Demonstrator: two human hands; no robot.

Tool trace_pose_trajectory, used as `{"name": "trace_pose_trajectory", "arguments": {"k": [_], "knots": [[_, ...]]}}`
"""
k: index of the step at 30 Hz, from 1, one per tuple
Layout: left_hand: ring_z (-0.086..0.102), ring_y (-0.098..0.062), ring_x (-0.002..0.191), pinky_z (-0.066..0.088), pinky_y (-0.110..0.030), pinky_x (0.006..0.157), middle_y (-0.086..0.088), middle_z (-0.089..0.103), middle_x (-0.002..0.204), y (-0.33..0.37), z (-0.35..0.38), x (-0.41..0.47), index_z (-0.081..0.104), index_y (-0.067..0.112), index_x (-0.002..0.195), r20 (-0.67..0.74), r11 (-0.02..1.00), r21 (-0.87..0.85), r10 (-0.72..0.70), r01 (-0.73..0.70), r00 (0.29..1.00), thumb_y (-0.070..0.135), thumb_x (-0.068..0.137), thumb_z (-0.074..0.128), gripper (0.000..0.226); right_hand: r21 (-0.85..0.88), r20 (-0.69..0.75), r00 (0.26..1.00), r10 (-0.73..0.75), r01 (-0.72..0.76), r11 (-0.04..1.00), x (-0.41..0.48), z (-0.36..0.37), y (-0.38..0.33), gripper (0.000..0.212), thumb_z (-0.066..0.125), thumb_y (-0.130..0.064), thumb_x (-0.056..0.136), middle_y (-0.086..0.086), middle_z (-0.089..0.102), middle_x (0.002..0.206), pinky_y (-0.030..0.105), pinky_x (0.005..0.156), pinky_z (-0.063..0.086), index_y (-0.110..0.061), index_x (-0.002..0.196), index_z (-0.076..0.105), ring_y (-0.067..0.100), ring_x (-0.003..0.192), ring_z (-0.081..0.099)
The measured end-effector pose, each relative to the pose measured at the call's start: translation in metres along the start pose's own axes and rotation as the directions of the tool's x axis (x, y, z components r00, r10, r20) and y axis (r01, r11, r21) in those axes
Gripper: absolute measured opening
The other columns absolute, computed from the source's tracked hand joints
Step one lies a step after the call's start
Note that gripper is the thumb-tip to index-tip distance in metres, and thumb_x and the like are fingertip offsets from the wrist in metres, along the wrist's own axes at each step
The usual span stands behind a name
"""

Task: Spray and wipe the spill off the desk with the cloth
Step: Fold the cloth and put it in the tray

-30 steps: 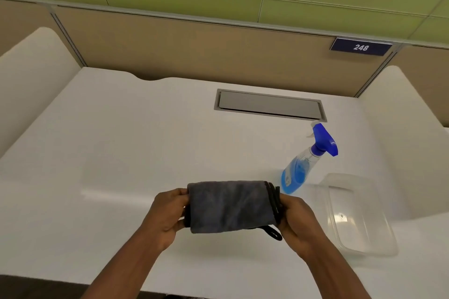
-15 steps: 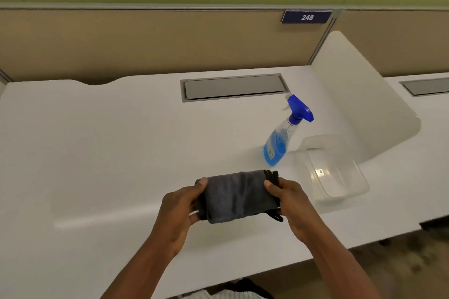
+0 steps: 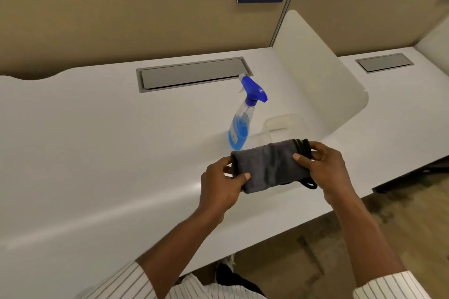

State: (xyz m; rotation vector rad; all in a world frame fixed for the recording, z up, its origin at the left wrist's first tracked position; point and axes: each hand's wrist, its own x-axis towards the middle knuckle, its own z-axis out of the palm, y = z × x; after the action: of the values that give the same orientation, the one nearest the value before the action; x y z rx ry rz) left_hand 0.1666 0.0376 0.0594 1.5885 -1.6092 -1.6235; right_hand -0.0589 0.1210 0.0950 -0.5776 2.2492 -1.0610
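Note:
A folded grey cloth (image 3: 269, 165) with black trim is held above the white desk (image 3: 97, 153). My left hand (image 3: 221, 185) grips its left end and my right hand (image 3: 323, 167) grips its right end. Just behind the cloth stands a clear spray bottle (image 3: 240, 128) with blue liquid and a blue trigger head, upright on the desk. No spill shows on the desk surface.
A clear plastic container (image 3: 279, 124) sits right of the bottle, mostly hidden behind the cloth and my right hand. A grey cable hatch (image 3: 192, 74) lies at the back. A white divider (image 3: 315, 75) bounds the desk on the right; the front edge runs below my wrists.
The view has swung left and dropped, so the bottle and container now appear further right. Both hands carried the cloth right, toward the container, keeping their grip.

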Motion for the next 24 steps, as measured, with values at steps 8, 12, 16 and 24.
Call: {"name": "trace_pose_trajectory", "arguments": {"k": [8, 12, 16, 24], "knots": [[0.071, -0.019, 0.113, 0.056, -0.031, 0.099, 0.001, 0.074, 0.127, 0.035, 0.099, 0.023, 0.064, 0.016, 0.136, -0.035, 0.998, 0.056, 0.035, -0.033, 0.999, 0.041, 0.084, 0.086, 0.062, -0.290, -0.102, 0.984, -0.149, 0.114, 0.950, 0.073, -0.047, 0.010, 0.053, 0.084, -0.031, 0.087, 0.012, 0.075, 0.123, 0.055, 0.091, 0.061, -0.021, 0.134, 0.063, 0.028, 0.098, 0.068], [0.071, -0.020, 0.111, 0.055, -0.032, 0.098, -0.001, 0.074, 0.125, 0.037, 0.129, 0.035, 0.061, 0.017, 0.138, -0.073, 0.994, 0.102, 0.043, -0.036, 0.996, 0.043, 0.084, 0.086, 0.065, -0.371, -0.091, 0.979, -0.184, 0.138, 0.918, 0.098, -0.058, 0.022, 0.051, 0.083, -0.032, 0.088, 0.012, 0.076, 0.121, 0.052, 0.091, 0.061, -0.019, 0.133, 0.063, 0.032, 0.098, 0.070], [0.070, -0.020, 0.112, 0.053, -0.032, 0.101, 0.000, 0.075, 0.124, 0.034, 0.149, 0.045, 0.061, 0.017, 0.138, -0.118, 0.982, 0.178, 0.078, -0.056, 0.990, 0.043, 0.085, 0.084, 0.064, -0.403, -0.057, 0.978, -0.200, 0.161, 0.901, 0.112, -0.059, 0.035, 0.051, 0.081, -0.031, 0.090, 0.014, 0.075, 0.123, 0.048, 0.092, 0.057, -0.016, 0.135, 0.062, 0.038, 0.106, 0.071], [0.058, -0.014, 0.096, 0.052, -0.029, 0.091, 0.001, 0.064, 0.112, 0.028, 0.165, 0.063, 0.067, 0.019, 0.127, -0.114, 0.917, 0.389, 0.143, -0.088, 0.983, 0.053, 0.089, 0.077, 0.052, -0.486, -0.022, 0.980, -0.195, 0.160, 0.859, 0.128, -0.040, 0.051, 0.044, 0.074, -0.031, 0.093, 0.010, 0.076, 0.116, 0.040, 0.083, 0.052, -0.016, 0.132, 0.061, 0.037, 0.103, 0.070]]}}
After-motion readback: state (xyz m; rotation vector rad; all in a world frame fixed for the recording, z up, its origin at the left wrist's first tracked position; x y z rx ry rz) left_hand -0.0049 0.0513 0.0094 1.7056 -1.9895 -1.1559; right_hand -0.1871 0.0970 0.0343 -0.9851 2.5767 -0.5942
